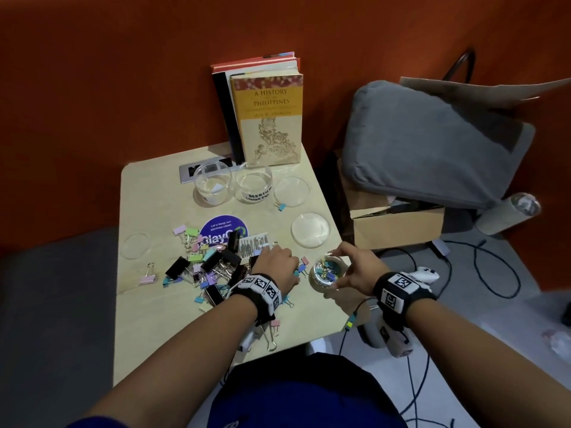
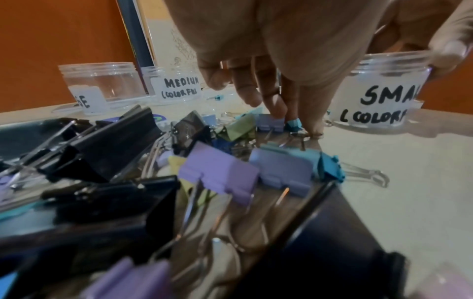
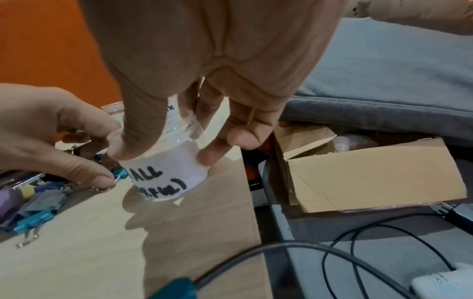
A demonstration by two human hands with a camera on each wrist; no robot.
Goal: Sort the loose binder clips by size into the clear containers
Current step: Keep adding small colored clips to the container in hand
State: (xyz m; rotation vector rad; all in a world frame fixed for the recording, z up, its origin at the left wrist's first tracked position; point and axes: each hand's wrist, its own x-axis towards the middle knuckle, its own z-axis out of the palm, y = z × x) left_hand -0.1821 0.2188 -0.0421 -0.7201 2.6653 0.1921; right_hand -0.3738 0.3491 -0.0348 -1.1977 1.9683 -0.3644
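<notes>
— Operator: So, what was the status of each hand?

— Recorder: Right hand (image 1: 355,267) grasped the rim of the small jar (image 1: 328,272), thumb and fingers curled around it. That jar stood near the table's (image 1: 148,319) front right edge, labelled "SMALL (COLORFUL)", with small coloured clips inside. Left hand (image 1: 275,267) was lowered at the right side of the clip pile (image 1: 204,264), thumb and fingertips pinching a small teal clip (image 2: 293,124) resting on the surface.

— Operator: And the remaining containers?

— Recorder: Medium jar (image 1: 254,186) and large jar (image 1: 212,188) stood side by side near the back edge, in front of the books (image 1: 268,118). Two lids (image 1: 310,230) lay along the right edge, a third near the left edge. One blue clip (image 1: 281,207) lay just right of the medium jar, apart from the pile.
</notes>
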